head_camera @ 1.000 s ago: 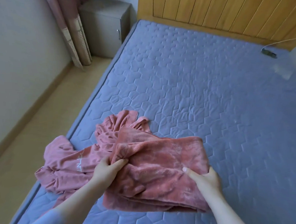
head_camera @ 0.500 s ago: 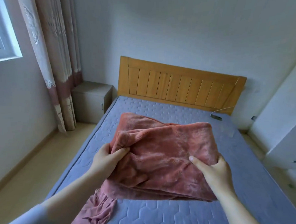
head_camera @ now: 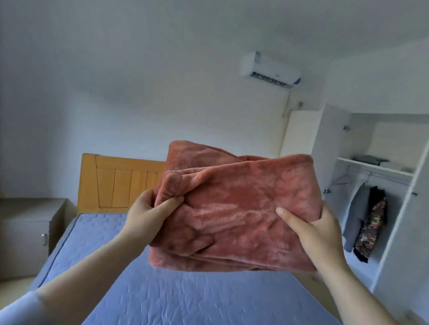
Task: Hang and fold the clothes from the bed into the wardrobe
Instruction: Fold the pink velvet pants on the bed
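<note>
head view, folded fleece (head_camera: 238, 213): a thick rust-pink bundle held in the air in front of me, above the bed (head_camera: 176, 297) and touching nothing but my hands. the wardrobe (head_camera: 428, 188) stands open to the right, well apart from it.
head view, left hand (head_camera: 146, 216): clamped on the bundle's left edge, thumb on top pinching a bunched fold, fingers curled underneath where i can't see them.
head view, right hand (head_camera: 321, 232): gripping the right edge, thumb laid flat across the top face, fingers wrapped behind and hidden.
head view, wardrobe inside: a shelf (head_camera: 374, 167) with something dark and flat on it, and hanging clothes (head_camera: 369, 220) on the rail below. i can't tell how much shelf is free.
risk, fold opening: the bottom layers hang unsupported between my hands. i reckon they could slide out if i tilt the bundle or ease either thumb.
risk, left corner: that bunched fold looks held in only by the pinch, so releasing that side first would likely spring it loose.
risk, one-handed carry: plush fabric is soft and slippery, so dropping to one hand would probably let it sag and unfold.
risk, placement: pushing it onto the shelf could shove the dark item back or rumple the front edge, and going low could snag the hanging clothes.
risk, footing: the bundle hides part of the bed edge between me and the wardrobe, so i could clip it walking over.
</note>
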{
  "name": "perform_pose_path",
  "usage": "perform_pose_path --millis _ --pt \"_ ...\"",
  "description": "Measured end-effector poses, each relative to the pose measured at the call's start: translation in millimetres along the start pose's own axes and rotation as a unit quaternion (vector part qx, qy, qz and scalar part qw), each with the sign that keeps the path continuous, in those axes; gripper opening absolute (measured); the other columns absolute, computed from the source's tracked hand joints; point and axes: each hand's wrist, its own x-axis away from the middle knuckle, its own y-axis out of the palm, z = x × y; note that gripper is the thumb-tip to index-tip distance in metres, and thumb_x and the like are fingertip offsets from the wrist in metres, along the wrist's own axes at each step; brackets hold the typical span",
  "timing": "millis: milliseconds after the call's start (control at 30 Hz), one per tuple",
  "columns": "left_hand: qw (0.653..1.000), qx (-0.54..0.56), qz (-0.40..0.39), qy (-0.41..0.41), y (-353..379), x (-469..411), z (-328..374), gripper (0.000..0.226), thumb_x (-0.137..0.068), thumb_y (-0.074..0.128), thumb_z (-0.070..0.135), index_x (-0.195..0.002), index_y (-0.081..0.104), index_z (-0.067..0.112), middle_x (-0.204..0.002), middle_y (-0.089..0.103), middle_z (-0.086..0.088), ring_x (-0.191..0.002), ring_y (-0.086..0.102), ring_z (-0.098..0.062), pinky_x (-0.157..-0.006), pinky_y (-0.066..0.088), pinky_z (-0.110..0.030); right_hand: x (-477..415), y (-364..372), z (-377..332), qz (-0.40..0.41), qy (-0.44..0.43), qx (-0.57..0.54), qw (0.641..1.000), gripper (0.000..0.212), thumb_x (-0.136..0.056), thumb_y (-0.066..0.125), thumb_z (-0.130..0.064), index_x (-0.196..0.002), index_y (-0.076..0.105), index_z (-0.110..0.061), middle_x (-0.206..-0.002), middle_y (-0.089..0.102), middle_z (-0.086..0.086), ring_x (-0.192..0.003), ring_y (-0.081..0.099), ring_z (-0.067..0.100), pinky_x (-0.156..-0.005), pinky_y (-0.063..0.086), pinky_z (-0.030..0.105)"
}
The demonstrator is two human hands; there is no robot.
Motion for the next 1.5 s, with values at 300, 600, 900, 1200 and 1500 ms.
perform_pose_path --millis 300,600,900,1200,1500 --pt "0.988 0.066 -0.123 0.069 121.1 36.3 80.0 0.052 -0.053 0.075 0.061 -0.092 0.066 0.027 -0.082 0.073 0.012 -0.078 0.069 -0.006 -0.063 0.05 -0.022 9.8 -165.0 -35.3 0.131 -0.043 0.048 0.989 0.049 -0.061 0.087 -0.047 -0.1 0.061 -0.035 -0.091 0.07 -0.017 -0.075 0.065 -0.007 -0.062 0.047 0.017" --pt "0.96 0.119 -0.226 0.117 301.3 131.7 143.3 0.063 -0.049 0.072 0.066 -0.099 0.065 0.027 -0.091 0.073 0.01 -0.08 0.068 -0.003 -0.067 0.05 -0.021 22.1 -377.5 -16.2 0.224 -0.035 0.102 0.969 0.059 -0.054 0.087 -0.059 -0.102 0.06 -0.038 -0.093 0.071 -0.017 -0.082 0.069 0.002 -0.068 0.054 0.026" --pt "0.943 0.138 -0.272 0.136 472.1 214.8 183.6 0.064 -0.049 0.068 0.07 -0.098 0.063 0.028 -0.092 0.072 0.008 -0.084 0.067 -0.007 -0.075 0.053 -0.031 20.9 -554.2 4.3 0.292 -0.049 0.145 0.944 0.069 -0.046 0.085 -0.06 -0.103 0.061 -0.031 -0.089 0.071 -0.022 -0.074 0.067 -0.007 -0.054 0.05 0.01" --pt "0.922 0.156 -0.319 0.155 614.9 235.5 189.6 0.072 -0.048 0.066 0.072 -0.106 0.062 0.029 -0.098 0.07 0.008 -0.088 0.067 -0.008 -0.074 0.051 -0.028 -12.7 -650.4 54.6 0.346 -0.041 0.207 0.914 0.078 -0.045 0.081 -0.065 -0.111 0.059 -0.03 -0.097 0.07 -0.014 -0.085 0.067 0.003 -0.067 0.051 0.022" --pt "0.898 0.209 -0.354 0.157 768.3 194.7 184.0 0.058 -0.05 0.069 0.068 -0.097 0.061 0.034 -0.09 0.071 0.014 -0.076 0.065 0.005 -0.066 0.046 -0.018 -91.9 -709.7 110.6 0.39 -0.039 0.261 0.883 0.066 -0.053 0.086 -0.06 -0.109 0.06 -0.035 -0.097 0.07 -0.017 -0.082 0.067 -0.001 -0.078 0.056 0.031"
